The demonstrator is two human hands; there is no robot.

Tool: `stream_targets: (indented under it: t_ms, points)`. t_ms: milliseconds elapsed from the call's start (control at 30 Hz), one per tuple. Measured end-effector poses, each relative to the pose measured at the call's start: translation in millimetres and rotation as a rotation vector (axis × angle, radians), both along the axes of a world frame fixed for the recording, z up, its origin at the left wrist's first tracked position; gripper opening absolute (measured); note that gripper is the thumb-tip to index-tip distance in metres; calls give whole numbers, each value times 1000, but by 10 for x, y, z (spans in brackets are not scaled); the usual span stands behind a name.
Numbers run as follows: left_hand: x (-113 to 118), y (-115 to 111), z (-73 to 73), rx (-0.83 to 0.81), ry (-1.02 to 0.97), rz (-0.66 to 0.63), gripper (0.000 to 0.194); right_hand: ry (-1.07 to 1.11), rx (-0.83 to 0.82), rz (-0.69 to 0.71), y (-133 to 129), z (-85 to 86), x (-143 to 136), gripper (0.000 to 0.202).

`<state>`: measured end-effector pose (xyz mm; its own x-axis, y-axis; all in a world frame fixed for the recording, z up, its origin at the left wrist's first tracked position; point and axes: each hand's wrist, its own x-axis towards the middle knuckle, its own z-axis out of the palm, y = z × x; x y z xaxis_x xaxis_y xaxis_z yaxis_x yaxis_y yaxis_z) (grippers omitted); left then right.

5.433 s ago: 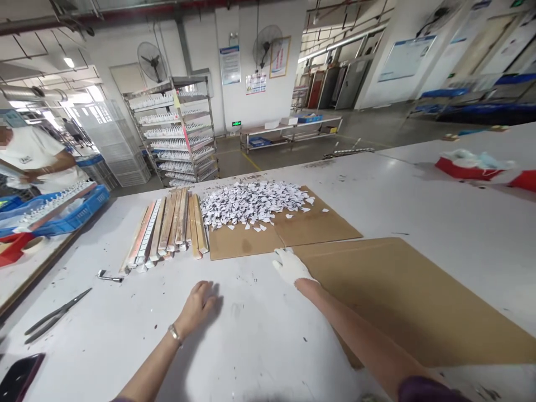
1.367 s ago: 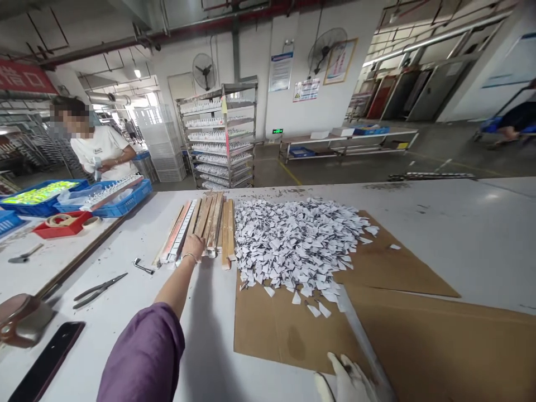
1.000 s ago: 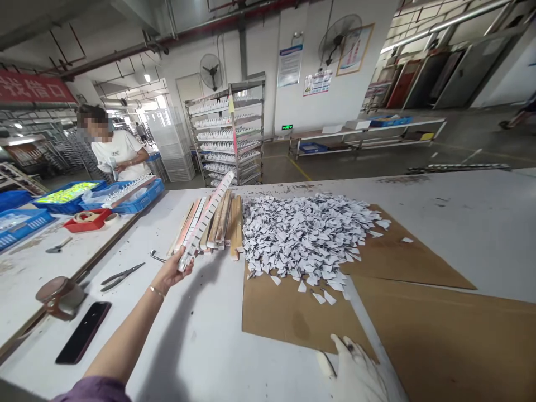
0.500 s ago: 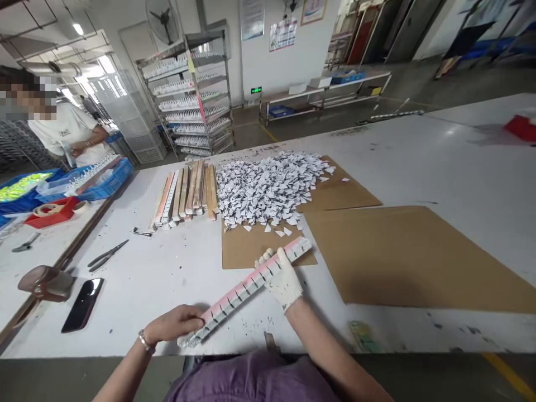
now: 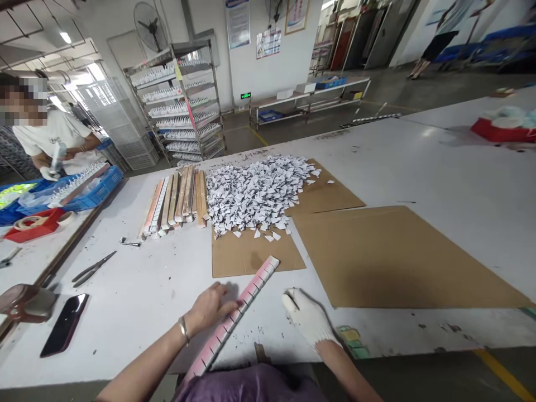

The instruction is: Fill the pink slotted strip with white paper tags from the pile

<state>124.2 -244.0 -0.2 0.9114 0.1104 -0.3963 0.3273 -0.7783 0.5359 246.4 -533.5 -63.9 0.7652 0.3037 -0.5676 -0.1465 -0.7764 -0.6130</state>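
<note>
A long pink-and-white bar (image 5: 238, 312) with dark slots along one side slants across the near table edge, its lower end against my purple clothing. My left hand (image 5: 208, 308), bare with a bracelet, grips the bar near its middle, the thumb lying on its top face. To the right of the bar, my right hand (image 5: 309, 317) in a white glove is apart from it, low over the table. Its fingers are curled closed, and whatever they may hold is hidden. Beyond both hands lies a heap of small white angular pieces (image 5: 257, 192) on cardboard (image 5: 234, 259).
Several wooden bars (image 5: 182, 195) lie left of the heap. Pliers (image 5: 94, 269), a small metal wrench (image 5: 129, 242), a phone (image 5: 65, 325) and a brown cup (image 5: 27, 302) are at the left. A large cardboard sheet (image 5: 402, 251) covers the right side. A co-worker (image 5: 58, 134) stands behind blue crates.
My right hand has let go of the bar and moved right and down. The bar has turned steeper and come nearer my body, and my left hand has slid farther up along it.
</note>
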Motion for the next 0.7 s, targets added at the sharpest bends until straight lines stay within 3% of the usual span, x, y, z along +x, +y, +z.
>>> stream_targets:
  t_ms: [33,100,200,300,433,700]
  points:
    - [245,73,-17,-17,-114,-35,41,22,-60,20,-103,-49,-9,40]
    - [806,206,-91,152,-209,-125,39,65,-161,62,-272,-145,-57,45]
    - [1579,356,-251,495,-161,-304,48,25,-157,111,-360,-265,-75,38]
    - [2048,446,-351,571,-74,-384,45,-154,-72,93,-301,-344,6,38]
    - [2274,516,-367,549,4,-409,43,-321,-92,41,-247,-434,29,40]
    - [2138,626,-520,418,28,-123,45,-40,-238,161,-389,-588,-215,14]
